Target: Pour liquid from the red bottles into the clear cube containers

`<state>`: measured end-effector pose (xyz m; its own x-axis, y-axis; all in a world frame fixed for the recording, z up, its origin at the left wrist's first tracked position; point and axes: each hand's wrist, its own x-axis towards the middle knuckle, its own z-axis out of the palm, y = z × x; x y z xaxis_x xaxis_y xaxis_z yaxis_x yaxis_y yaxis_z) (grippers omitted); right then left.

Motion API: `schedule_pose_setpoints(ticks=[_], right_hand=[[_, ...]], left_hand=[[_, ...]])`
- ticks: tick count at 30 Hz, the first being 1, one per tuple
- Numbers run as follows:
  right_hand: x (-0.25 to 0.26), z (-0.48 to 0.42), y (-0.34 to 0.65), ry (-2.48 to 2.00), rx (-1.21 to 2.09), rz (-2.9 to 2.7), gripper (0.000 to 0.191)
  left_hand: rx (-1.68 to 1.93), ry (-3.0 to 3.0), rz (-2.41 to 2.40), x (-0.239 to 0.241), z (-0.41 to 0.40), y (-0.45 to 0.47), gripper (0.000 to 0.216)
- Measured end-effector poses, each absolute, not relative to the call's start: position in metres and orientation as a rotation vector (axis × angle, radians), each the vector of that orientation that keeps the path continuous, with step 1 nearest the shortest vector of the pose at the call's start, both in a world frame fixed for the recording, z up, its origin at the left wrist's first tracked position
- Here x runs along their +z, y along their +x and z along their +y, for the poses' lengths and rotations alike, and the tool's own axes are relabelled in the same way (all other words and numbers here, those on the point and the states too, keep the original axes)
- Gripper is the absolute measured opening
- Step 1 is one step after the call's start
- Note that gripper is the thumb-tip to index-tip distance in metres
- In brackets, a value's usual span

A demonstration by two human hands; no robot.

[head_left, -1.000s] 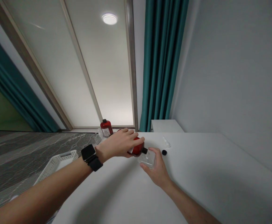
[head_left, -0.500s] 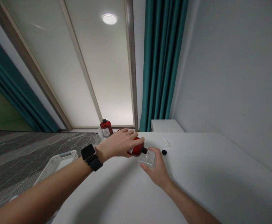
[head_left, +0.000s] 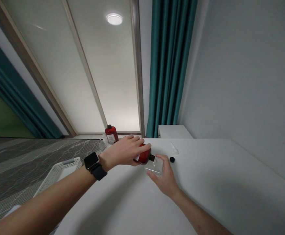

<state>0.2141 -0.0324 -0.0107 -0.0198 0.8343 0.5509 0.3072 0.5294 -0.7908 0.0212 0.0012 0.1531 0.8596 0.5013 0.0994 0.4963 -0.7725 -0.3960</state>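
Observation:
My left hand (head_left: pixel 124 150), with a black watch on its wrist, is wrapped over a red bottle (head_left: pixel 145 154) tipped on its side. The bottle's black neck end points right and sits just over a clear, squarish bottle (head_left: pixel 154 167). That clear bottle is gripped between the thumb and fingers of my right hand (head_left: pixel 167 178), low over the white table. I cannot tell whether any liquid is running between the two. A small black cap (head_left: pixel 172 159) lies right of my right fingers, and behind it is a translucent whitish piece (head_left: pixel 174 149), perhaps a pump top.
Another red bottle (head_left: pixel 111 134) with a white label and black cap stands upright at the back left, beside clear containers (head_left: pixel 103 143) partly hidden by my left arm. A white perforated basket (head_left: pixel 56 169) is at the left. A white cabinet (head_left: pixel 174 131) stands beyond the table (head_left: pixel 218 169).
Both hands hold nearly the same pose. The clear bottle has tilted very slightly beneath the red bottle's neck; little else differs.

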Motion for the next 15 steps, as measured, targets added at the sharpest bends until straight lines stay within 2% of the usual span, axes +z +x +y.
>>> schedule_pose_setpoints(ticks=[15], right_hand=[[-0.010,-0.031,0.215,-0.980,0.549,-1.564,0.059]], left_hand=[[-0.094,-2.638,-0.833,0.140,0.001,0.019,0.048]])
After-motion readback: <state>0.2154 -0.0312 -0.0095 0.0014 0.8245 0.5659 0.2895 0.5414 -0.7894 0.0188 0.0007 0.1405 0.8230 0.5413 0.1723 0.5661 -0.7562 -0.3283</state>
